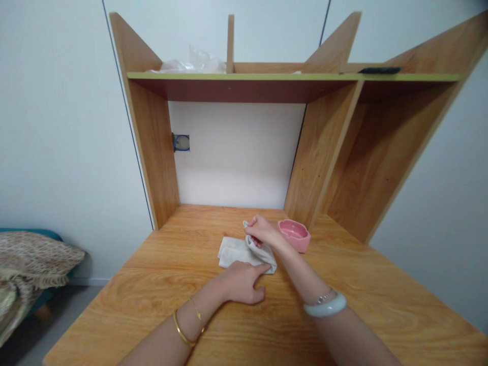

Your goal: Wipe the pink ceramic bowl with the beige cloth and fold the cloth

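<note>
A light grey cloth [235, 252] lies partly folded on the wooden desktop [125, 310], just right of the middle and well back from the near edge. The right hand [263, 230] closes in a pinch on its raised far right part. The left hand [241, 282] grips nothing: its thumb stands apart while the index fingertip presses the near right corner flat.

To handle this fold well, I would hold that fingertip firm so the cloth does not slide, keep the pinched edge taut and lay it down without twisting, then smooth outward from the crease. The left end looks flat, its layers slightly uneven, so it likely wants squaring.

The pink bowl [303, 241] sits just beyond the right wrist, the nearest obstacle; whether they touch I cannot tell. A sideways sweep to the right could nudge it. The hutch shelf [259, 77] spans the far side, well above the hands, carrying clear plastic [194, 63] at left and a dark flat object [380, 70] at right.
</note>
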{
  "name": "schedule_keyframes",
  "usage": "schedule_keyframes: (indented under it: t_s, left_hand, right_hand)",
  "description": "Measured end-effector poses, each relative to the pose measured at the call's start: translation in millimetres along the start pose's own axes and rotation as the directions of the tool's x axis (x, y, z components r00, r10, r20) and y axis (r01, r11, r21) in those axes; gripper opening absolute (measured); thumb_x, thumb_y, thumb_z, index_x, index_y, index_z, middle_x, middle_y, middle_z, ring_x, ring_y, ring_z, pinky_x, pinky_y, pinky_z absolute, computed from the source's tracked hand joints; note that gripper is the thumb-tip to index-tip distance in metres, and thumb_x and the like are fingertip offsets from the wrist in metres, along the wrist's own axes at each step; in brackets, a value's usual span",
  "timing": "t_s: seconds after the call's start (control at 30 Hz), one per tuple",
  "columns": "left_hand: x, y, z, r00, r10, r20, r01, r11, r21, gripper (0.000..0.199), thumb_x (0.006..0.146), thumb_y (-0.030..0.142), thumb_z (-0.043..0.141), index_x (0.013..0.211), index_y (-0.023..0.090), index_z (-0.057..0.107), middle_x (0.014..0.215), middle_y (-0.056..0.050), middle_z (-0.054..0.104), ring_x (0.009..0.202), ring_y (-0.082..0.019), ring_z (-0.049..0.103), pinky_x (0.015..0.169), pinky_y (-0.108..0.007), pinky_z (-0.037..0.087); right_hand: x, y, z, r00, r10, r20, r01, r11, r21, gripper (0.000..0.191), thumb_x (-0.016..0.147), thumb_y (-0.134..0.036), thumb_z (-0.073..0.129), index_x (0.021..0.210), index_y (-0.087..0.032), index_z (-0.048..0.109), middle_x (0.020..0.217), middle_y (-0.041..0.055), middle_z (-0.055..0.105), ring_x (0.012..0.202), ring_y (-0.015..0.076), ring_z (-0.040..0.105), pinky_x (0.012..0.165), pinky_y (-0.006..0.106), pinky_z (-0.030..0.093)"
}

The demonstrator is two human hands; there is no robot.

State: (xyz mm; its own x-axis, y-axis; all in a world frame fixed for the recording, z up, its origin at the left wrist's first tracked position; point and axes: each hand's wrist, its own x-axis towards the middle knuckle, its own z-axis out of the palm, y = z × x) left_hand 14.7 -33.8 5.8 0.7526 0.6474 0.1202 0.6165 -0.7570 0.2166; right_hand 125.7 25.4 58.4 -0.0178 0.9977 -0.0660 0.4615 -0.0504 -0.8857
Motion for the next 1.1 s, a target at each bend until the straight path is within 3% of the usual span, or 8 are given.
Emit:
schedule_keyframes:
  t_s: [0.17,0.23,0.33,0.43,0.57,0.83,0.97,1.1]
  left_hand:
    - [1.8,-14.7,-2.4,0.964,-0.053,-0.261,0.021,0.992,-0.126,0.019,0.067,0.021,0.045,0.072,0.02,0.064,0.063,-0.002,0.063,0.059,-0.016,0.054,0.059,-0.024,0.038]
    - [1.6,-27.9,-6.1,0.868,-0.185,-0.462,0.016,0.938,-0.346,0.015,0.063,0.019,0.045,0.057,0.018,0.058,0.052,0.0,0.056,0.052,-0.013,0.049,0.056,-0.023,0.036]
    - [-0.2,-50.7,-12.6,0.608,-0.49,-0.624,-0.058,0.757,-0.65,0.019,0.064,0.023,0.041,0.047,0.018,0.048,0.044,0.002,0.045,0.046,-0.011,0.042,0.049,-0.021,0.033]
    - [-1.5,-67.7,-17.1,0.475,-0.602,-0.642,-0.078,0.698,-0.712,0.023,0.069,0.024,0.032,0.05,0.019,0.043,0.044,0.004,0.036,0.043,-0.01,0.035,0.045,-0.019,0.03]
    - [0.9,-76.1,-17.1,0.387,-0.674,-0.629,-0.099,0.648,-0.755,0.022,0.069,0.024,0.031,0.052,0.019,0.044,0.044,0.005,0.031,0.041,-0.009,0.031,0.042,-0.019,0.027]
    - [0.5,-79.4,-19.9,0.391,-0.692,-0.607,-0.039,0.646,-0.762,0.022,0.07,0.024,0.035,0.058,0.018,0.052,0.046,0.004,0.04,0.046,-0.011,0.041,0.048,-0.02,0.033]
    - [-3.1,-72.9,-25.8,0.474,-0.681,-0.559,0.343,0.727,-0.594,0.023,0.074,0.027,0.04,0.067,0.019,0.06,0.056,0.001,0.055,0.057,-0.014,0.051,0.053,-0.022,0.032]
    - [-2.9,-61.6,-30.8,0.621,-0.677,-0.395,0.662,0.723,-0.198,0.029,0.081,0.029,0.034,0.081,0.021,0.062,0.074,-0.003,0.066,0.072,-0.017,0.058,0.057,-0.023,0.033]
  right_hand:
    - [17.3,0.6,24.3,0.998,-0.023,0.051,0.03,0.991,-0.129,0.015,0.061,-0.006,0.05,0.056,-0.019,0.044,0.027,-0.0108,0.038,0.026,0.0054,0.035,0.033,0.016,0.026]
    - [21.8,2.8,29.3,0.998,-0.05,0.043,0.056,0.985,-0.162,0.015,0.061,-0.007,0.052,0.054,-0.019,0.044,0.028,-0.0115,0.036,0.027,0.0044,0.034,0.033,0.015,0.025]
    - [23.7,6.6,36.4,0.995,-0.074,0.073,0.087,0.976,-0.198,0.018,0.064,-0.01,0.05,0.049,-0.018,0.044,0.028,-0.0095,0.038,0.028,0.005,0.036,0.033,0.015,0.026]
    - [21.9,9.4,46.2,0.989,-0.074,0.126,0.101,0.969,-0.223,0.024,0.067,-0.011,0.046,0.044,-0.018,0.044,0.03,-0.0062,0.042,0.029,0.0063,0.04,0.034,0.016,0.031]
    - [17.7,11.3,61.8,0.987,-0.074,0.144,0.109,0.961,-0.255,0.022,0.067,-0.011,0.047,0.046,-0.018,0.044,0.032,-0.0059,0.044,0.031,0.0068,0.043,0.036,0.016,0.034]
    - [12.1,16.0,52.1,0.987,-0.144,0.069,0.16,0.921,-0.355,0.017,0.078,-0.025,0.047,0.088,-0.016,0.056,0.052,-0.0036,0.058,0.047,0.0093,0.052,0.046,0.018,0.033]
    - [13.2,29.0,12.5,0.988,-0.151,-0.035,0.12,0.886,-0.449,0.017,0.077,-0.016,0.045,0.088,-0.013,0.057,0.073,0.0048,0.064,0.065,0.0122,0.057,0.054,0.02,0.034]
    - [4.9,49.1,-22.5,0.996,-0.08,-0.043,0.047,0.864,-0.5,0.016,0.077,-0.019,0.049,0.064,-0.014,0.057,0.059,0.0062,0.061,0.057,0.0145,0.056,0.05,0.022,0.033]
